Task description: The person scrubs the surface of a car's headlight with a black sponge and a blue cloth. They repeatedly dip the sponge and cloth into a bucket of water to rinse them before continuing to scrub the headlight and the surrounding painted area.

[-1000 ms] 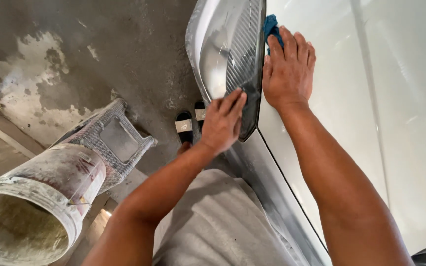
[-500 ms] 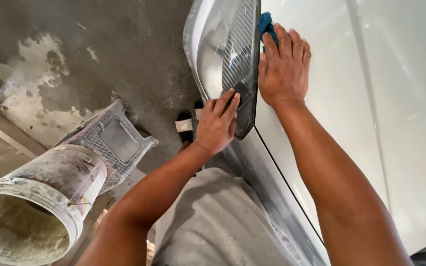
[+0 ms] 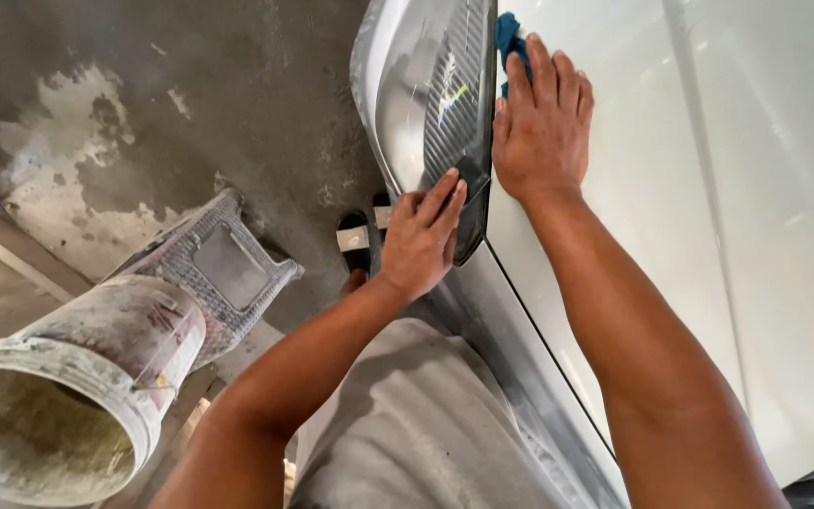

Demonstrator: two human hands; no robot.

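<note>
One headlight (image 3: pixel 426 104) at front corner of white car panel (image 3: pixel 708 236). Left hand (image 3: pixel 421 236) flat, fingers spread, resting on headlight's lower end, gripping nothing. Right hand (image 3: pixel 539 127) flat on panel beside headlight's edge, fingers pressing one blue cloth (image 3: pixel 508 36). One dirty bucket (image 3: pixel 68 396), one grey plastic stool (image 3: pixel 219 269) on concrete floor (image 3: pixel 190 113), well apart from car. Two sandalled feet (image 3: pixel 365 236) below headlight.

Dirty bucket (image 3: pixel 58 415), grey plastic stool (image 3: pixel 223 269), sandals (image 3: pixel 362 236), stained concrete floor (image 3: pixel 143 123).
</note>
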